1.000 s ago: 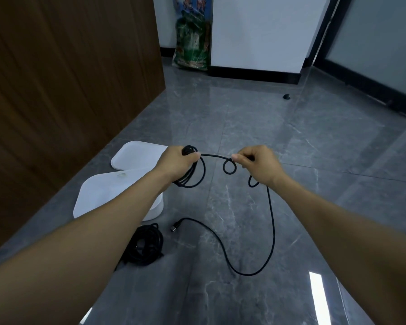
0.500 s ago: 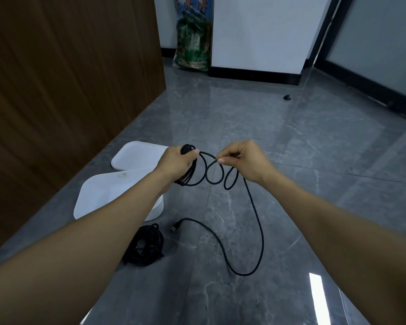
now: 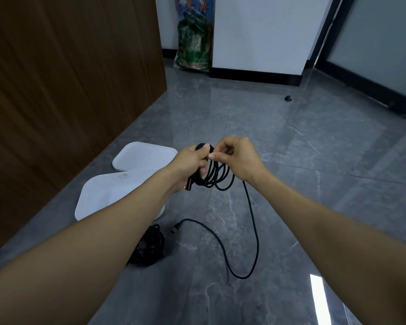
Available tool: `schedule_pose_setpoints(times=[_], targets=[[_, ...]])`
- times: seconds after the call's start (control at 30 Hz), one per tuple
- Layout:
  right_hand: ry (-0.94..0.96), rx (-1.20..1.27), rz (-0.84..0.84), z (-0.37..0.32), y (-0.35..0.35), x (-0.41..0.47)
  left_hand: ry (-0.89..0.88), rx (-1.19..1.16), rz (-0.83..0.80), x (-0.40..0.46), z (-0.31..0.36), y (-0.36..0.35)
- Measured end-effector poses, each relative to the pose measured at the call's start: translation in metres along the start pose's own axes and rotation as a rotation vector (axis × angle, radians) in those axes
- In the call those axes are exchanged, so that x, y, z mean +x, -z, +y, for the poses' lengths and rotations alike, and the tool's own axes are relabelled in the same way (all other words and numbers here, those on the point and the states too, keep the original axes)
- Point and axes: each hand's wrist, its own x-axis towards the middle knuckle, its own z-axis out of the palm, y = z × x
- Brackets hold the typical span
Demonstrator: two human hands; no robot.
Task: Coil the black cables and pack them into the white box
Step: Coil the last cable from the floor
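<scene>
My left hand [image 3: 191, 161] grips a bundle of loops of a black cable [image 3: 217, 177] held above the grey floor. My right hand [image 3: 238, 158] pinches the same cable at the top of the bundle, touching my left thumb. The cable's loose tail hangs down from the loops, curves across the floor and ends in a plug [image 3: 175, 228]. A second black cable [image 3: 150, 248] lies coiled on the floor, partly hidden by my left forearm. The white box [image 3: 99, 195] stands on the floor to the left, and its white lid [image 3: 141, 156] lies flat behind it.
A dark wooden wall [image 3: 63, 85] runs along the left. A green sack [image 3: 193, 41] leans against a white pillar at the back. A small black door stop [image 3: 288, 98] sits on the floor far right of centre. Glass doors stand at the right.
My right hand has moved left to meet my left hand, laying another loop onto the bundle. The loose tail on the floor has grown shorter.
</scene>
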Motion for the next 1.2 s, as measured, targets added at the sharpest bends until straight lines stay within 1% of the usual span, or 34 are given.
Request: schedule_pose_setpoints(times=[0.1,0.2,0.27,0.37,0.47,0.57,0.63,0.73,0.83,0.87,0.93,1.0,1.07,1.2], targets=[[-0.035,0.071,-0.002,0.005,0.008,-0.002,-0.004,-0.005,0.004,0.001,0.001,0.003],[-0.104,0.147,-0.062,0.01,0.015,-0.007,-0.019,0.013,0.009,0.0,0.003,0.009],[-0.148,0.176,-0.112,0.013,0.018,-0.01,-0.031,0.067,-0.003,-0.001,0.002,0.012],[-0.191,0.167,-0.168,0.014,0.02,-0.013,-0.044,0.151,0.014,-0.004,0.002,0.014],[-0.233,0.115,-0.189,0.011,0.016,-0.012,-0.078,0.182,0.045,-0.004,0.001,0.012],[-0.28,-0.003,-0.252,0.009,0.008,-0.007,-0.075,0.115,-0.013,-0.007,0.002,0.009],[-0.298,-0.026,-0.307,0.007,0.005,-0.007,-0.028,-0.026,-0.105,-0.008,0.002,0.007],[-0.257,0.054,-0.371,0.005,0.006,-0.012,0.102,-0.245,-0.268,-0.011,0.003,0.005],[-0.153,0.1,-0.399,-0.001,0.005,-0.015,0.149,-0.348,-0.39,-0.015,0.005,0.011],[-0.119,0.075,-0.398,-0.004,0.004,-0.014,0.15,-0.339,-0.397,-0.014,0.005,0.013],[-0.085,0.007,-0.386,-0.003,0.004,-0.011,0.122,-0.242,-0.359,-0.011,0.003,0.016],[-0.095,-0.046,-0.351,0.001,0.005,-0.01,0.069,-0.134,-0.314,-0.01,0.0,0.013],[-0.101,-0.077,-0.327,0.005,0.007,-0.011,0.05,-0.084,-0.296,-0.013,-0.002,0.007],[-0.09,-0.092,-0.298,0.01,0.01,-0.009,0.066,-0.192,-0.314,-0.013,-0.002,0.001]])
